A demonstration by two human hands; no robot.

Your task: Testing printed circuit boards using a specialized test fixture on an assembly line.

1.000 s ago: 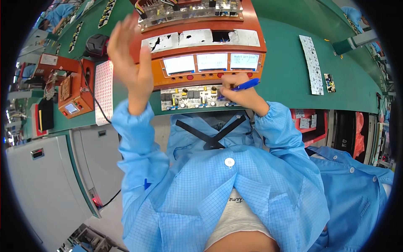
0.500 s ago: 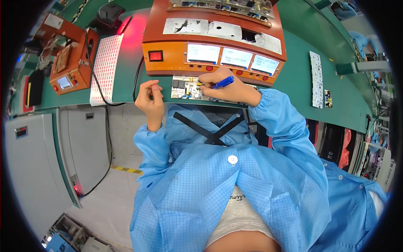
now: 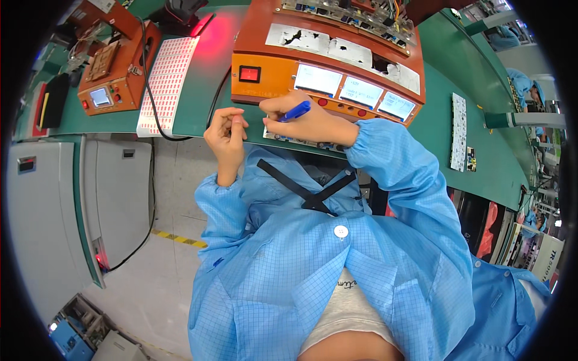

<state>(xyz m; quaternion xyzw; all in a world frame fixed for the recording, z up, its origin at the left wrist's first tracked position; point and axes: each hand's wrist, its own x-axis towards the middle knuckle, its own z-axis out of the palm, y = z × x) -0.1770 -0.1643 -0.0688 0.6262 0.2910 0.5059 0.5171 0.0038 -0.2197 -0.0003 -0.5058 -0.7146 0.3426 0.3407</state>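
Note:
My right hand point(image 3: 316, 125) is closed around a blue pen point(image 3: 298, 111) with its tip end hidden by the fingers. It sits over a circuit board point(image 3: 278, 137) at the bench's front edge and covers most of it. Just left of the board, my left hand point(image 3: 226, 139) is raised with its fingers curled in and the thumb against them; nothing shows in it. Behind the board stands an orange test box point(image 3: 274, 76) with a red switch and several lit screens.
Another orange device point(image 3: 123, 75) stands at the left, beside a sheet of red-marked labels point(image 3: 168, 78). A black cable point(image 3: 147, 96) runs over that sheet. At the right lie a long board panel point(image 3: 459, 132) and a small board point(image 3: 471, 159). Grey cabinets point(image 3: 42, 198) stand below left.
The view has shifted, so the bench things appear farther right. My right hand has moved left across the board with the pen, covering more of its left part. My left hand stays curled.

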